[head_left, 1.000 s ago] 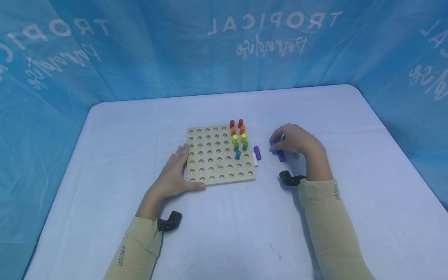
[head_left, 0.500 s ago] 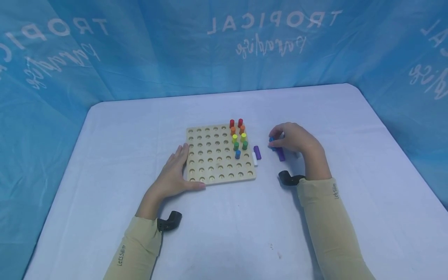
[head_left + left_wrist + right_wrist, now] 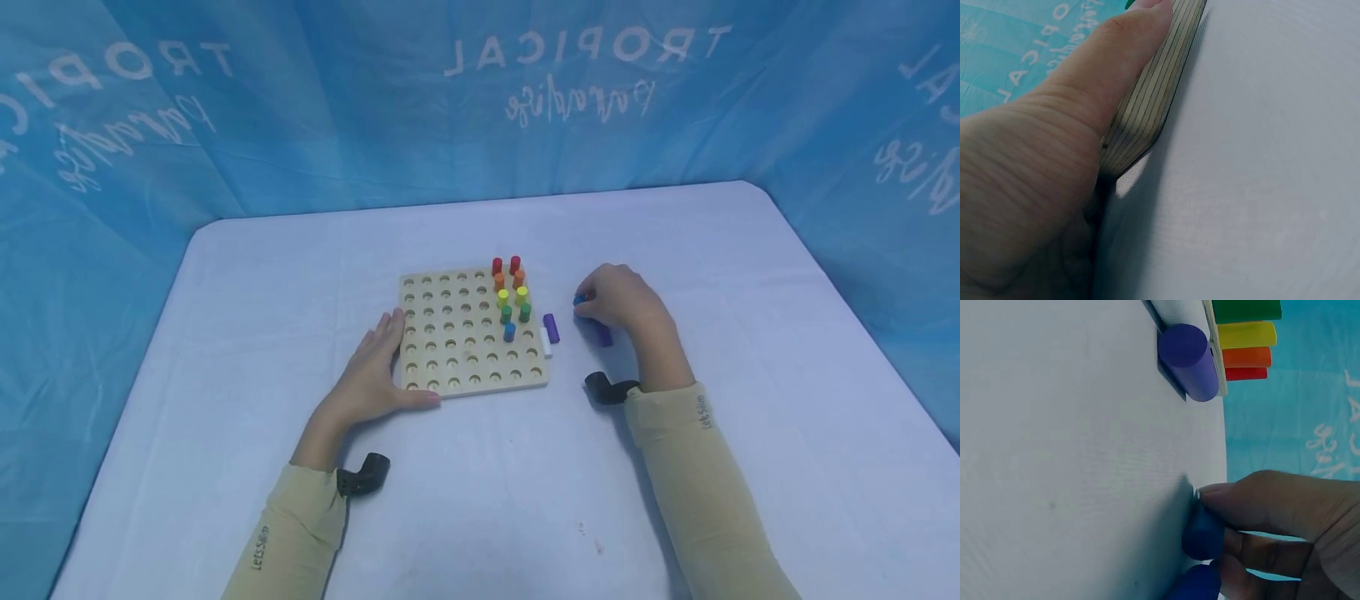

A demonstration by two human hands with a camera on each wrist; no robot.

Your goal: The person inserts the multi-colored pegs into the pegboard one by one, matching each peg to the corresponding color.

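Note:
A square wooden pegboard (image 3: pixel 450 343) with rows of round holes lies on the white table. My left hand (image 3: pixel 372 371) spans its near left corner, thumb stretched along the front edge and fingers along the left side. In the left wrist view the thumb covers part of the board's layered edge (image 3: pixel 1157 94). Right of the board, my right hand (image 3: pixel 621 296) pinches a blue peg (image 3: pixel 1202 534) between thumb and fingertips. Just below that peg in the right wrist view, another dark blue peg (image 3: pixel 1196 584) is partly cut off. A purple peg (image 3: pixel 604 336) lies beneath the right hand.
Pairs of red (image 3: pixel 497 266), orange (image 3: pixel 499 282), yellow (image 3: pixel 503 297) and green pegs (image 3: pixel 506 314) stand in the board's right columns, with one blue peg (image 3: pixel 509 332) below. A purple peg (image 3: pixel 551 328) and a white peg (image 3: pixel 546 342) lie along the right edge. Blue curtains surround the table.
My right hand and forearm have shifted slightly left, and the blue peg has moved a little up and left in the head view. The left hand and board have stayed in place.

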